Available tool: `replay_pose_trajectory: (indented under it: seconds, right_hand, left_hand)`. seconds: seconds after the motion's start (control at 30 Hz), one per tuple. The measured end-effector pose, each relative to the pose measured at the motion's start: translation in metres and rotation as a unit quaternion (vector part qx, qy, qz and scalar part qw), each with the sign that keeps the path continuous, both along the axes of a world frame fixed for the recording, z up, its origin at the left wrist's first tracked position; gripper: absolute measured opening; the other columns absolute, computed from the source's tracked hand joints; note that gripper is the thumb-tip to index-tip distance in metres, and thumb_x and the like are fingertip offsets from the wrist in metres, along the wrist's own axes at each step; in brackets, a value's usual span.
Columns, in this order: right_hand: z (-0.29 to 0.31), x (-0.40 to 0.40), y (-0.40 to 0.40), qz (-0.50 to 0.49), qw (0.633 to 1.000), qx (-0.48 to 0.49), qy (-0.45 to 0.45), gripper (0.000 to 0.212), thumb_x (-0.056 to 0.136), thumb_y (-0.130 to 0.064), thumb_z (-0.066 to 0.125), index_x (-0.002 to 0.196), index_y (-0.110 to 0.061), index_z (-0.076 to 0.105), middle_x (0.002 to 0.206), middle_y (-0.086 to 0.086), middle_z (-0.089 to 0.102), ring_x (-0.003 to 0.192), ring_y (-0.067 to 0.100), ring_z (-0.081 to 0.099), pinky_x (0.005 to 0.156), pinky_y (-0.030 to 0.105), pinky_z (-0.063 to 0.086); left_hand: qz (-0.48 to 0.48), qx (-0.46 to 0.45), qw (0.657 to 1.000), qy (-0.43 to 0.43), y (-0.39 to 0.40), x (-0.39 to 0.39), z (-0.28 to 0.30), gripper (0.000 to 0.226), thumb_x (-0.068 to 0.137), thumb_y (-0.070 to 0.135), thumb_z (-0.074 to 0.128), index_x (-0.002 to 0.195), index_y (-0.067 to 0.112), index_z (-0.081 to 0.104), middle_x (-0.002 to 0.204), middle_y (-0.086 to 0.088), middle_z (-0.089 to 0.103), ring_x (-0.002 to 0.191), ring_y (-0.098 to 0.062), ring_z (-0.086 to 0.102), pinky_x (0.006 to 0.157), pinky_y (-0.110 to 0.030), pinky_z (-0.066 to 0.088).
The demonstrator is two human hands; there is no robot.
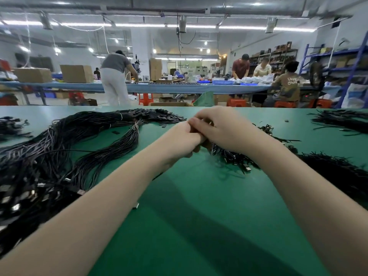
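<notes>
Above the green desk [199,216], the left hand [183,138] and right hand [225,130] are pressed together, fingers curled around a small cable bundle [233,158]. It is seen trailing from beneath the right hand. A larger cable heap [59,156] is spread well to the left.
</notes>
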State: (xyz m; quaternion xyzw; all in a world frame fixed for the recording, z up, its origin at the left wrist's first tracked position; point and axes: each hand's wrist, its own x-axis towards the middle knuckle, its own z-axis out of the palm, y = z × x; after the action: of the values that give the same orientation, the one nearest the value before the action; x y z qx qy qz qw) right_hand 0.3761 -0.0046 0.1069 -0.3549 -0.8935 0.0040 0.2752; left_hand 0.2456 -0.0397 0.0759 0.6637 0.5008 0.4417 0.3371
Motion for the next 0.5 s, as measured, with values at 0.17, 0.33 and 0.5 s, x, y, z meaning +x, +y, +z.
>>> replay_pose_trajectory:
  seconds: [0.17, 0.33, 0.5]
  right_hand:
    - [-0.005, 0.015, 0.003, 0.022, 0.993, -0.119, -0.005, 0.039, 0.081, -0.063, 0.053, 0.08, -0.027, 0.07, 0.055, -0.008, 0.054, 0.043, 0.004, 0.038, 0.041, 0.012, 0.028]
    - [-0.012, 0.026, 0.009, 0.041, 0.979, -0.18, 0.083, 0.027, 0.091, -0.044, 0.054, 0.071, -0.026, 0.061, 0.052, -0.012, 0.057, 0.043, 0.0, 0.044, 0.043, 0.011, 0.038]
    - [-0.002, 0.064, 0.029, -0.05, 0.935, -0.189, 0.297, 0.029, 0.092, -0.039, 0.056, 0.076, -0.016, 0.064, 0.053, -0.009, 0.048, 0.046, 0.006, 0.039, 0.046, 0.019, 0.036]
  left_hand:
    - [-0.019, -0.019, 0.999, 0.04, -0.006, -0.027, 0.002, 0.004, 0.096, 0.01, 0.052, 0.095, 0.013, 0.054, 0.068, 0.006, 0.062, 0.056, -0.006, 0.044, 0.051, -0.018, 0.034]
    - [-0.045, -0.047, 0.996, 0.063, -0.002, -0.048, 0.008, 0.008, 0.095, 0.017, 0.058, 0.102, 0.014, 0.055, 0.08, 0.003, 0.07, 0.06, -0.006, 0.05, 0.054, -0.019, 0.041]
    - [0.001, -0.056, 0.998, 0.009, 0.002, -0.081, 0.011, 0.018, 0.085, 0.026, 0.067, 0.1, 0.017, 0.069, 0.076, 0.005, 0.069, 0.056, -0.005, 0.054, 0.052, -0.017, 0.048]
